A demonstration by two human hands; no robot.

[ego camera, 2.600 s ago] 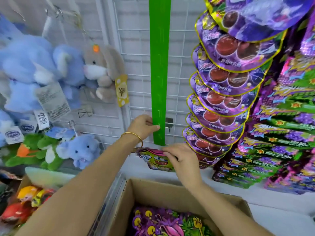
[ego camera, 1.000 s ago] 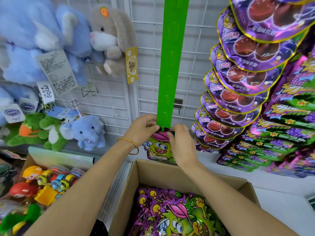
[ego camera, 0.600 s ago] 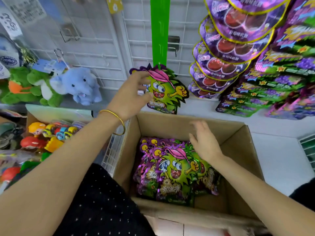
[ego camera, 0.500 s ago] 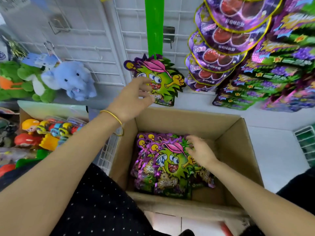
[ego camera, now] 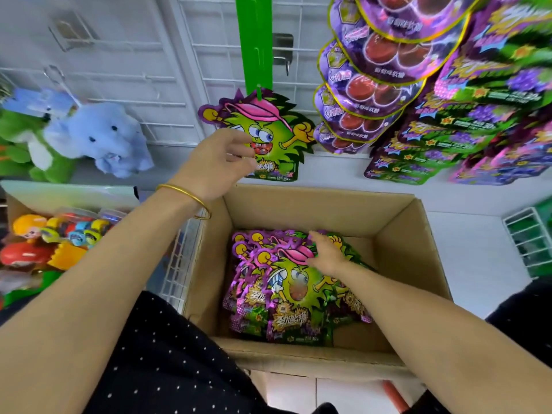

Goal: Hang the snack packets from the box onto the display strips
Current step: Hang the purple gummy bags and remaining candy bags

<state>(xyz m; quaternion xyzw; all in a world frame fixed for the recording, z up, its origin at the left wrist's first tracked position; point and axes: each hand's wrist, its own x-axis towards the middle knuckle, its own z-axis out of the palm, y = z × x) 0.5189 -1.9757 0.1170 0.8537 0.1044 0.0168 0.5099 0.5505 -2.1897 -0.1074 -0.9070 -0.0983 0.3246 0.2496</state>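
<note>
A green display strip (ego camera: 254, 40) hangs on the white wire grid. One green monster-shaped snack packet (ego camera: 276, 131) hangs from the strip's lowest hook. My left hand (ego camera: 216, 164) hovers in front of that packet's lower left with fingers loosely spread, holding nothing. Below stands an open cardboard box (ego camera: 298, 204) with several matching packets (ego camera: 291, 297) stacked inside. My right hand (ego camera: 327, 255) reaches into the box and lies on the top packet near its pink cap, fingers stretched over it.
Purple jelly packets (ego camera: 373, 85) and grape-print packets (ego camera: 478, 121) fill strips to the right. A blue plush elephant (ego camera: 98, 138) and green plush hang at left, above a box of plastic toys (ego camera: 59, 240). A green wire basket (ego camera: 531, 240) sits at far right.
The packet was hooked onto the strip's bottom end and both hands let go of it. My right hand dropped into the box onto the top packet; my left hand drew back slightly.
</note>
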